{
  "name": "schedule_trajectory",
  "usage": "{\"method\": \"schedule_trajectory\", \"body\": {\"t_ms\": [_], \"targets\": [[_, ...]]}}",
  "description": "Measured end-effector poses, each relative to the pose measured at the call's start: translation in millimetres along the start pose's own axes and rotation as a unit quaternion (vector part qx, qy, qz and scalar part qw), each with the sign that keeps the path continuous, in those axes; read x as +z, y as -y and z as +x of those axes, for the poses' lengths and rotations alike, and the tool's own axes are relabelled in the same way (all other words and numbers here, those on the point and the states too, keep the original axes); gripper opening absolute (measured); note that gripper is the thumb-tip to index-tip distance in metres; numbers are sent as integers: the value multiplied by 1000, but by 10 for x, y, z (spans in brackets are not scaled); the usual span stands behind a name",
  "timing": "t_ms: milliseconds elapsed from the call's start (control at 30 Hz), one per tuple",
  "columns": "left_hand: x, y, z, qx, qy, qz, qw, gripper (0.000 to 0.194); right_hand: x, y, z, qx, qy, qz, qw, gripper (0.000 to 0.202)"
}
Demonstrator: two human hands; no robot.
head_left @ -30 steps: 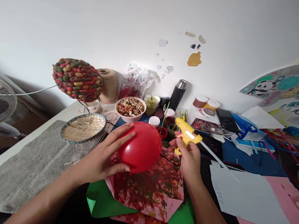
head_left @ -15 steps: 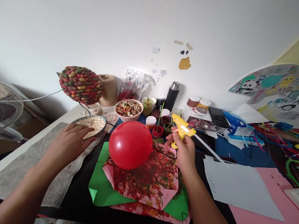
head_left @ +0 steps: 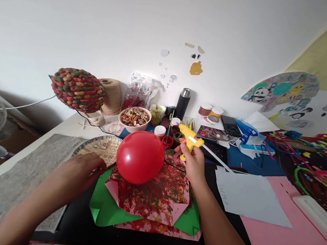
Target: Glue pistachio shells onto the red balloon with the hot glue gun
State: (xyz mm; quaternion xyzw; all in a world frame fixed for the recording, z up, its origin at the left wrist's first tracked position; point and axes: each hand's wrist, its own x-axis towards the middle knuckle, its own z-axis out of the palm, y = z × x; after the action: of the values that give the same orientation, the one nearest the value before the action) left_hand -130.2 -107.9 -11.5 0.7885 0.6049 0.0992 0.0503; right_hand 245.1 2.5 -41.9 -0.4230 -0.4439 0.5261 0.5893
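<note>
My right hand (head_left: 192, 160) is closed round the handle of a yellow glue gun (head_left: 190, 137), with a clear glue stick jutting from its back. My left hand (head_left: 81, 171) is over the near rim of a woven basket (head_left: 111, 149); its fingers curl down and what they hold, if anything, is hidden. Pale shells (head_left: 100, 144) lie in the basket. Between my hands a red balloon (head_left: 140, 158) rests on paint-smeared pink paper (head_left: 154, 202), which lies over green paper (head_left: 108, 214).
Behind stand a bowl of painted shells (head_left: 134, 118), a twine spool (head_left: 110, 97), a black flask (head_left: 182, 103) and paint jars (head_left: 160, 131). A shell-covered ball (head_left: 77, 90) stands at the left. White paper (head_left: 252, 196) and colourful pipe cleaners (head_left: 315, 163) lie at the right.
My left hand has come down to the basket's near edge, and the basket now sits closer to the balloon. The whole view has shifted slightly. The glue gun stays in my right hand.
</note>
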Motion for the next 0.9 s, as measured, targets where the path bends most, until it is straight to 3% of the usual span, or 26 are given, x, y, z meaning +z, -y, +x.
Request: {"method": "schedule_trajectory", "body": {"t_ms": [133, 267, 400, 567, 667, 767, 900], "targets": [[57, -34, -61, 28, -23, -75, 997, 33, 3, -32, -17, 12, 4, -16, 1000, 53], [30, -76, 60, -50, -95, -125, 986, 68, 27, -52, -45, 29, 14, -30, 999, 58], [66, -272, 305, -47, -69, -152, 985, 104, 65, -56, -73, 40, 24, -45, 998, 61], [165, -523, 470, -43, -48, -217, 974, 128, 58, -60, -66, 45, 29, -44, 998, 62], [132, -623, 490, -36, -68, -279, 957, 125, 35, -54, -49, 48, 30, -26, 998, 59], [-11, -647, 494, -33, -64, -329, 942, 115, 32, -34, -46, 44, 28, -2, 999, 54], [-333, -451, 432, -64, -76, -328, 939, 114, 49, -7, -58, 47, 43, 15, 998, 53]]}}
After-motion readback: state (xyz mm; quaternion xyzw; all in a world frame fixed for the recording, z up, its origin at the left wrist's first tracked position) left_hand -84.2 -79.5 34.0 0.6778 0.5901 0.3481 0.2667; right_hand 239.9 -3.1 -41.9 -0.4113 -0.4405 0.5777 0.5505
